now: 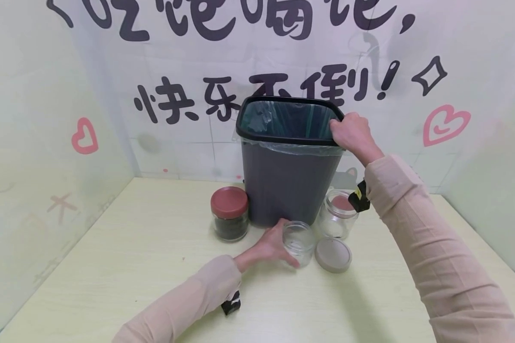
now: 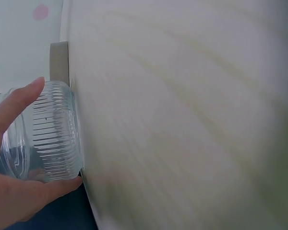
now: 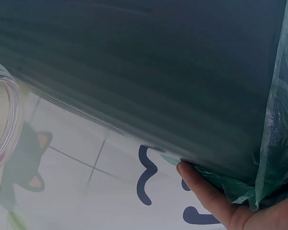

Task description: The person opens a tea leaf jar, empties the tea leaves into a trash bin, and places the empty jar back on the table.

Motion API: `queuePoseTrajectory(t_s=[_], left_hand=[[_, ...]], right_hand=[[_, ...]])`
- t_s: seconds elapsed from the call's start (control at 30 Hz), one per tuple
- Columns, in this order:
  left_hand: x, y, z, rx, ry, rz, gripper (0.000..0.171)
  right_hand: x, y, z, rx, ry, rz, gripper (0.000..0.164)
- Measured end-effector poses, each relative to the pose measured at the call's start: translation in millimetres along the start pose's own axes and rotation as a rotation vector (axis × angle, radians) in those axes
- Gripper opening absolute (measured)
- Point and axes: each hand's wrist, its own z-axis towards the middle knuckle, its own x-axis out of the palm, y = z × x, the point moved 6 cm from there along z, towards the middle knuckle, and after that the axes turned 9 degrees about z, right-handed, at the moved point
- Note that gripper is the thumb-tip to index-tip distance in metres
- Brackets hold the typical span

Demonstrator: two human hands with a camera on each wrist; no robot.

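Note:
A dark grey trash bin [image 1: 289, 183] with a black rim and a green plastic liner [image 3: 278, 134] stands at the back of the table. My right hand [image 1: 354, 133] grips the rim at its right corner. In front of the bin is a clear glass jar [image 1: 299, 243] without a lid, held by my left hand [image 1: 272, 245] from its left side. The left wrist view shows thumb and finger on opposite sides of the ribbed jar [image 2: 55, 132], which stands on the table. Beside that jar lies a round beige lid [image 1: 333, 255].
Left of the bin stands a jar [image 1: 230, 213] with a red lid and dark contents. Another clear jar [image 1: 336, 216], with something red showing in it, stands to the right, close to the bin. Printed wall sheets [image 1: 176, 152] enclose the table [image 1: 154, 247] at the back and sides.

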Motion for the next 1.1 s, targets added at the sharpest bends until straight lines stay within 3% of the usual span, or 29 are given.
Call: queuePoseTrajectory(t_s=[0.33,0.53,0.8,1.1], left_hand=[[8.3,-10.3,4.0,-0.039,-0.023,0.063,0.089],[11.7,-14.4,7.6,-0.111,-0.041,0.018,0.086],[15.5,-18.7,11.5,-0.162,-0.044,0.048,0.099],[20.2,-23.9,15.5,-0.142,-0.06,0.08,0.075]], right_hand=[[1,0,0,0.011,0.007,-0.001,0.037],[0,-1,0,0.016,0.002,0.005,0.042],[1,-1,0,0.025,0.018,-0.005,0.048],[1,-2,-1,0.044,0.008,0.019,0.045]])
